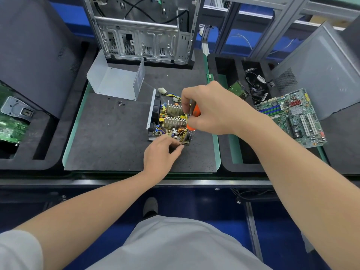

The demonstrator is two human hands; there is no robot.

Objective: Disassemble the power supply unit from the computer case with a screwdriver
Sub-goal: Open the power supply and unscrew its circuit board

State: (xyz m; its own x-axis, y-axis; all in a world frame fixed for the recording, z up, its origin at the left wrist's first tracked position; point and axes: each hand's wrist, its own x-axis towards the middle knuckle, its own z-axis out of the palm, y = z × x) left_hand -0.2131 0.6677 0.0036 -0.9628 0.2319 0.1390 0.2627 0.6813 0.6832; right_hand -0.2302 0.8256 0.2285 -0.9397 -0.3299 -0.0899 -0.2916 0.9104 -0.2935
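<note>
The opened power supply unit (169,117) lies on the dark foam mat (109,137), its circuit board, heat sinks and yellow wires exposed. My right hand (210,110) grips an orange-handled screwdriver (195,112) held upright over the unit's right side; its tip is hidden among the wires. My left hand (161,152) rests at the unit's near edge, fingers curled against the board's front corner. The bare computer case (144,30) stands at the back of the mat. The unit's removed grey metal cover (116,78) lies behind it to the left.
Several small black screws (120,103) lie on the mat near the cover. A motherboard (292,115) and loose cables (257,84) sit in the tray at right, beside a grey case panel (319,71). Another board (11,123) lies at far left.
</note>
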